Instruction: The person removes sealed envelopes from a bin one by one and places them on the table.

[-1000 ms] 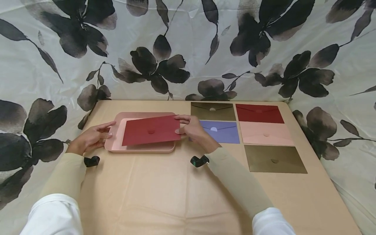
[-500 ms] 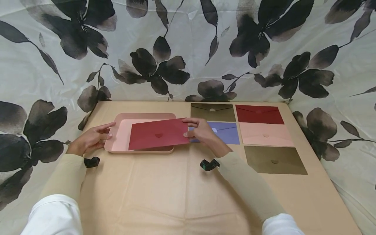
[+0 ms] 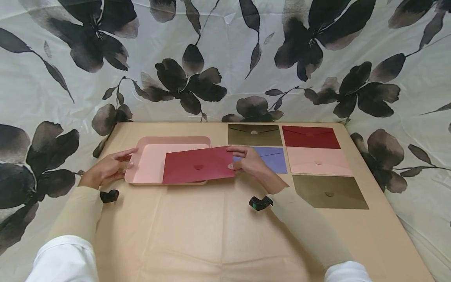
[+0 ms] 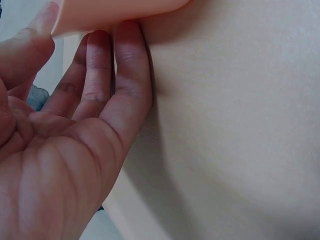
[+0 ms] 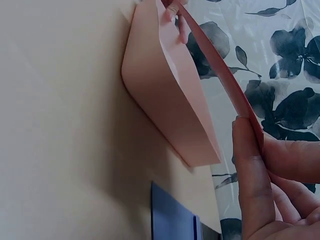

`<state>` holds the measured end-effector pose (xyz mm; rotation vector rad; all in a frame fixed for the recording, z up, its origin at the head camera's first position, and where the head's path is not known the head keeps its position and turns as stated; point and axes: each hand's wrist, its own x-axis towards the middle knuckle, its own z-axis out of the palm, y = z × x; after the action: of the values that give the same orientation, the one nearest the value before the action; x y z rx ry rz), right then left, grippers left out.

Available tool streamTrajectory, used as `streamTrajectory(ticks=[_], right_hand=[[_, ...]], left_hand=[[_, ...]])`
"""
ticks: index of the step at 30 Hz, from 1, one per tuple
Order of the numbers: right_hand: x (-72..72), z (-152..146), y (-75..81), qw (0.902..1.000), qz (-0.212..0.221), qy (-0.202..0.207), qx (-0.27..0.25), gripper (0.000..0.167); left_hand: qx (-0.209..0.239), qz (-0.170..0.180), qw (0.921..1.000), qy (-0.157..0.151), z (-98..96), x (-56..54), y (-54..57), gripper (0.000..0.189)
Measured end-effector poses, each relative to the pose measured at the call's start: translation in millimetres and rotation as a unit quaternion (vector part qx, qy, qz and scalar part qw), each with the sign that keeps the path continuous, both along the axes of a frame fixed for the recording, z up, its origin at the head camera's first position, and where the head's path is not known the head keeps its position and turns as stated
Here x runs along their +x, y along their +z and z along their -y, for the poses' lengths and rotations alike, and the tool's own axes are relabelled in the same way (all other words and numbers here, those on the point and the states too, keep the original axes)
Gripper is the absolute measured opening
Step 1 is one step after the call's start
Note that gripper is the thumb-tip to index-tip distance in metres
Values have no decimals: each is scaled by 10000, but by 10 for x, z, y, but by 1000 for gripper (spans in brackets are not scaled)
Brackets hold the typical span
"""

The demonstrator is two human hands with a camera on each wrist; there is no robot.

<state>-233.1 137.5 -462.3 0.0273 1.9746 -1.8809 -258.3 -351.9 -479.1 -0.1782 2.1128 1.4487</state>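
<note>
My right hand pinches a red envelope at its right end, between thumb and fingers. The envelope is raised at a slant over the right part of a pink tray and reaches past its right rim. In the right wrist view the envelope shows nearly edge-on above the tray wall. At the tray's left end my left hand holds the rim. The left wrist view shows this hand with its thumb at the tray's edge and fingertips against the outer wall.
Right of the tray, envelopes lie in two columns: an olive one above a blue one, then a dark red one, a pink one and another olive one. A floral cloth hangs behind the table.
My right hand has moved right and slightly toward me with the red envelope, baring more of the tray's left part. The left hand stays at the tray.
</note>
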Motion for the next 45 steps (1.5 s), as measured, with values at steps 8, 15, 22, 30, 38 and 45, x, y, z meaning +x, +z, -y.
streamTrajectory(ticks=[8, 15, 22, 30, 38, 45], right_hand=[[83, -174, -6, 10000, -63, 46, 45, 61], [153, -280, -5, 9999, -26, 13, 98, 60], [214, -367, -10, 10000, 3, -4, 100, 61], [273, -489, -59, 9999, 71, -87, 19, 62], [335, -603, -106, 10000, 12, -41, 40, 63], [361, -691, -131, 9998, 83, -122, 105, 62]], left_hand=[[40, -12, 10000, -72, 13, -4, 2, 77], [11, -30, 9999, -102, 23, 2, -1, 79], [-19, -32, 9999, -97, 30, 9, -7, 78], [30, -71, 9999, -92, 17, 8, -4, 78], [-51, -43, 9999, -116, 12, 10, 6, 77], [-52, -3, 9999, -107, 20, 7, 2, 77]])
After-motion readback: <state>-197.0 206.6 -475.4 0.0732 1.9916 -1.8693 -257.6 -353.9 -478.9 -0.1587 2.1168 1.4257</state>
